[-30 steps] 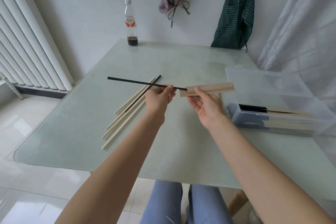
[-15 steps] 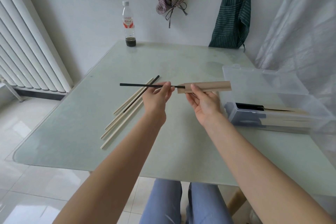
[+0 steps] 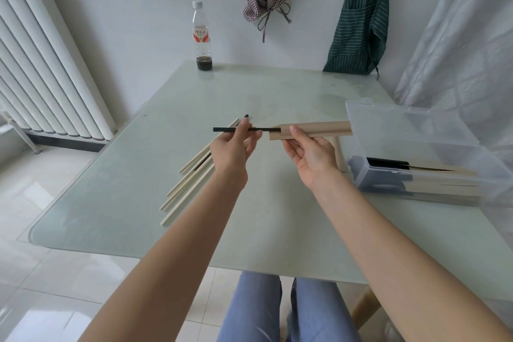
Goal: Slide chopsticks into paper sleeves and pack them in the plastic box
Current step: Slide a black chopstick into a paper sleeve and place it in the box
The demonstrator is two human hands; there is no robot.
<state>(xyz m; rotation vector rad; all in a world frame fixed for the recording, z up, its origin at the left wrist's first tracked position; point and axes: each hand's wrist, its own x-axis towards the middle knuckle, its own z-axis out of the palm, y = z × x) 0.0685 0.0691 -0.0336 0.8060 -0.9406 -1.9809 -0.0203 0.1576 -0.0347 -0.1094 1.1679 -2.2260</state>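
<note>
My left hand (image 3: 231,148) pinches a black chopstick (image 3: 224,129) held level above the table. Its right end sits inside a tan paper sleeve (image 3: 319,129), which my right hand (image 3: 308,150) holds between thumb and fingers. Only the left part of the chopstick shows outside the sleeve. To the right stands a clear plastic box (image 3: 427,166) with its lid open; several sleeved chopsticks lie inside it. A loose bunch of pale wooden chopsticks (image 3: 191,178) with one black one lies on the glass table, partly hidden by my left hand.
A plastic bottle (image 3: 202,36) with a little dark liquid stands at the table's far edge (image 3: 277,66). A white radiator (image 3: 41,58) lines the left wall. Aprons hang on the back wall and a sheer curtain falls at the right. My knees show below the table's near edge.
The black chopstick has slid further right into the sleeve, so less of it sticks out on the left. Both hands keep their hold.
</note>
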